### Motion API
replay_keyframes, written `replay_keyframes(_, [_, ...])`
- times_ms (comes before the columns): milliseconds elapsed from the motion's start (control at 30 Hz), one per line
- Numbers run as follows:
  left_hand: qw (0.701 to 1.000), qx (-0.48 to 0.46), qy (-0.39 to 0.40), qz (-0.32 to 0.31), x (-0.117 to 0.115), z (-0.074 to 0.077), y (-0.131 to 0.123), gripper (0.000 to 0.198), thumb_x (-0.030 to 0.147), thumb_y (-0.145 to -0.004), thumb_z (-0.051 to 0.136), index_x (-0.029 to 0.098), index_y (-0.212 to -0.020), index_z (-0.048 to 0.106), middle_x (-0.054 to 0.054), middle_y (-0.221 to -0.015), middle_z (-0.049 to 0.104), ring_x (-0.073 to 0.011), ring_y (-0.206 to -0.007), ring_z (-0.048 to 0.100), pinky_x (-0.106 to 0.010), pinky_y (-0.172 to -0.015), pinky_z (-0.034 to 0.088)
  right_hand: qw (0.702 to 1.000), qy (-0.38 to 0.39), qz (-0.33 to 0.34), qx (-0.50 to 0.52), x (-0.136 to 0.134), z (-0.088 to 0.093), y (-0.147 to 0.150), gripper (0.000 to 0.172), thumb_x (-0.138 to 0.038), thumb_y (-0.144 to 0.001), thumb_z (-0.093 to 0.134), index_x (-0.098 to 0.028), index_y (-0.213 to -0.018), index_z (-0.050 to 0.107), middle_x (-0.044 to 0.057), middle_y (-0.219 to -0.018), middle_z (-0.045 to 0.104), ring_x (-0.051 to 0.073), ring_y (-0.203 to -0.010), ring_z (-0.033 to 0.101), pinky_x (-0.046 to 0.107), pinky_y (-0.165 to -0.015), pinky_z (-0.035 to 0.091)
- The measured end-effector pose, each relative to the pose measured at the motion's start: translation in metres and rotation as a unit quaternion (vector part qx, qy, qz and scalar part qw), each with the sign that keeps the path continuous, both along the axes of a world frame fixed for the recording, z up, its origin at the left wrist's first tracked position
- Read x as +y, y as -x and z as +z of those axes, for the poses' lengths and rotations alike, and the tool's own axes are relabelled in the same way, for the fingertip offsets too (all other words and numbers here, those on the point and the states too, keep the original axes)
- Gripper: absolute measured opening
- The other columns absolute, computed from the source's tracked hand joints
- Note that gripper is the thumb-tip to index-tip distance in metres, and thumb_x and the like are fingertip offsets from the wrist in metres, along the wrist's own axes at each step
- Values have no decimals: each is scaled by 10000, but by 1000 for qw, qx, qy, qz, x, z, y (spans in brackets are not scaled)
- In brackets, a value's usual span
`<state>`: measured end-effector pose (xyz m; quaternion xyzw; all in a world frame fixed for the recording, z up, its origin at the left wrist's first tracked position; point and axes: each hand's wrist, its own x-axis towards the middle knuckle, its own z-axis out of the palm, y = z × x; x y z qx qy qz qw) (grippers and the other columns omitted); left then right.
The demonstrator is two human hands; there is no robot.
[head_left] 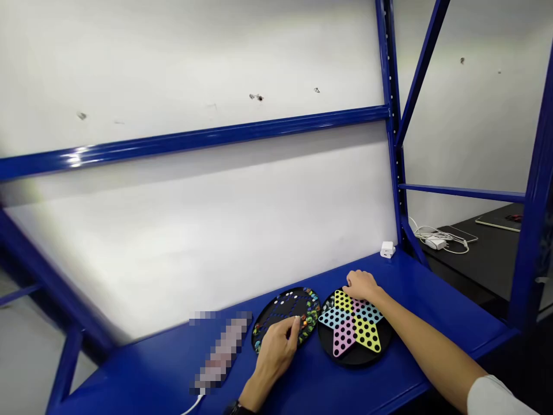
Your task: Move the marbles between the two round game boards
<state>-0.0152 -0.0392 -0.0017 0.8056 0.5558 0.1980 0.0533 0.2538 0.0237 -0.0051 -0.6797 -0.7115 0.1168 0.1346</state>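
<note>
Two round black boards lie side by side on the blue shelf. The left board has a blue star pattern and several coloured marbles around its rim. The right board shows a pastel star in yellow, pink and blue with empty holes. My left hand rests on the left board's near edge, fingers curled in a pinch over marbles. My right hand lies curled on the far edge of the right board, fingers bent over its rim.
A blurred-out object lies left of the boards with a white cable by it. A small white plug sits at the back of the shelf. Blue rack uprights frame the bay. A black table with a charger stands to the right.
</note>
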Motion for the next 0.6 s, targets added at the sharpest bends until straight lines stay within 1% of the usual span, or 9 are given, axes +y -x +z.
replay_keyframes(67, [999,-14,-1,-36,0,4,-22,526,490,-979,185,220,-593,419,-27,-620,554,-168,-602,474,-302,-616,327,1000,-2,1,-4,0,0,0,209,-329,-852,574,-190,-698,599,57,-733,644,200,-705,637,270,-617,401])
replay_keyframes(133, [995,-26,-5,-93,1,6,-47,505,464,-981,198,215,-604,424,-22,-627,541,-157,-604,456,-296,-619,328,1000,-3,0,-7,0,0,0,209,-342,-851,576,-190,-711,608,62,-767,664,206,-733,649,271,-626,408])
replay_keyframes(200, [988,-30,-6,-150,4,4,-70,477,439,-977,221,213,-617,438,-22,-642,539,-154,-612,448,-293,-626,332,1000,-9,-5,-9,-1,1,0,207,-363,-854,575,-192,-746,620,72,-830,684,219,-792,660,277,-653,420])
replay_keyframes(267, [982,-28,0,-188,8,0,-84,460,426,-975,243,211,-629,457,-26,-662,552,-153,-622,450,-293,-634,337,1000,-15,-9,-9,-1,1,0,197,-370,-854,572,-194,-791,634,81,-885,692,230,-847,663,285,-683,429])
replay_keyframes(333, [981,-25,6,-195,10,-6,-88,444,424,-976,277,209,-639,472,-29,-680,572,-152,-627,456,-294,-637,340,1000,-18,-9,-11,-1,0,0,187,-364,-853,564,-197,-818,640,85,-905,693,235,-866,662,292,-696,433])
replay_keyframes(433, [981,-15,4,-191,9,-11,-82,404,403,-968,343,209,-638,473,-24,-686,583,-149,-634,473,-292,-642,343,1000,-15,-6,-14,0,-1,0,183,-350,-860,552,-199,-798,636,83,-879,690,227,-835,660,287,-676,425])
replay_keyframes(600, [974,1,-14,-226,2,-9,-70,373,362,-948,394,207,-621,485,-32,-723,588,-157,-709,518,-289,-682,369,1000,-23,-5,-16,1,-3,-2,176,-332,-854,553,-197,-764,622,71,-845,681,211,-786,649,273,-643,399])
